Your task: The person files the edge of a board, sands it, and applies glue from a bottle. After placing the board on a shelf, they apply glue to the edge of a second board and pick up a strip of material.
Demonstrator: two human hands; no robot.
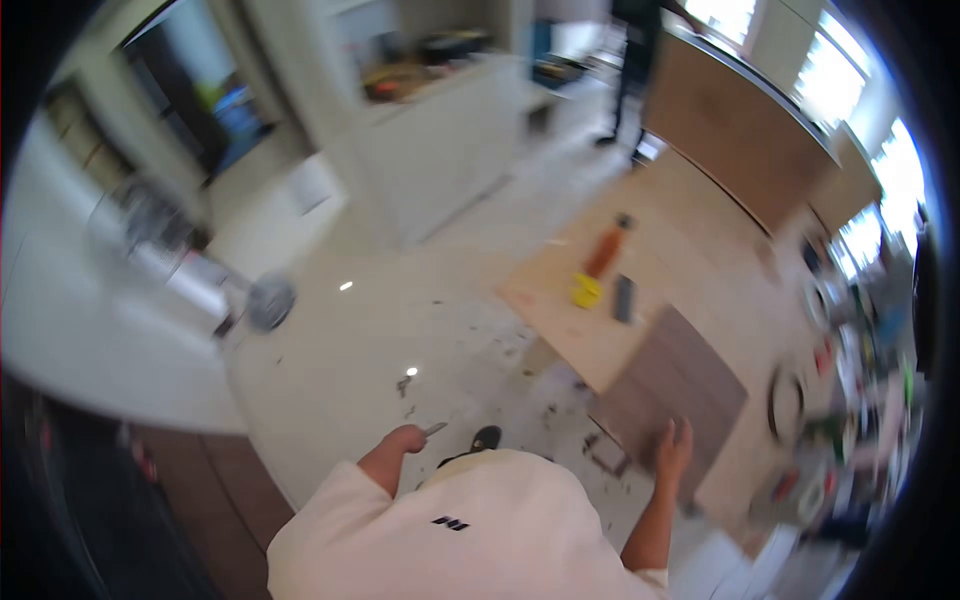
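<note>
A cream-coloured shirt (430, 540) of smooth, soft-looking cloth lies nearest the camera, marked with a small dark logo (450, 523) of slanted bars; any lettering in it is too blurred to read. The left hand (403, 440) has its grip closed around a slim grey tool (435, 429), held out over the pale, glossy floor (330, 350), near a dark shoe (486, 438). The right hand (675, 450) is at the brown board (675, 385), a flat, straight-edged panel with wood grain; its fingertips are slightly parted, but whether that grip is clamped on the board I cannot tell. The board overlaps a corner of a broad sheet of light wood (690, 260), smooth and tan. On that sheet stands or lies an orange bottle (605, 250) with a dark cap; blur hides whether the colour comes from its wall or its contents. Just beside it are a bright yellow round item (586, 291) and a dark grey oblong block (624, 299). Small scraps (405, 385) dot the floor. To the right, a dark ring-shaped coil (786, 403) lies near mixed clutter (830, 440). Farther off, a person in dark clothing (632, 70) stands beside a large upright wooden panel (735, 125), and a caged fan (150, 215) stands at the left.
</note>
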